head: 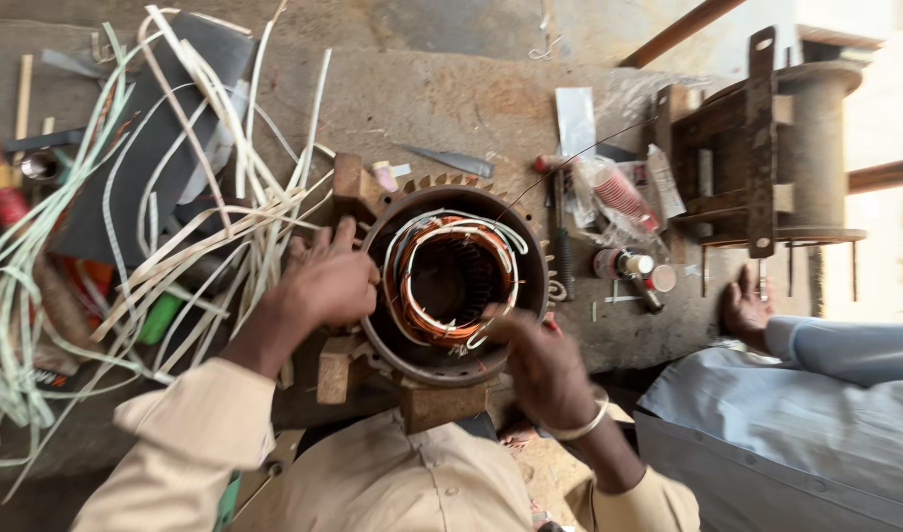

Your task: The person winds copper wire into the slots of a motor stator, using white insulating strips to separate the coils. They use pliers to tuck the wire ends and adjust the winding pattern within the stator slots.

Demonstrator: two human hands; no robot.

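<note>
A round motor stator point(454, 281) with copper coils and white insulation strips inside lies on wooden blocks on the bench. My left hand point(323, 281) rests on its left rim, fingers curled against the housing. My right hand point(538, 366), with a metal bangle on the wrist, is at the lower right rim, fingers pinched on the copper winding or an insulation strip at the edge; the exact thing gripped is blurred.
A tangle of white plastic strips point(176, 227) covers the bench's left side. Small bottles and a plastic bag point(624, 212) lie to the right, beside a rusty winding frame point(767, 148). Another person's hand point(745, 307) rests on the bench edge at right.
</note>
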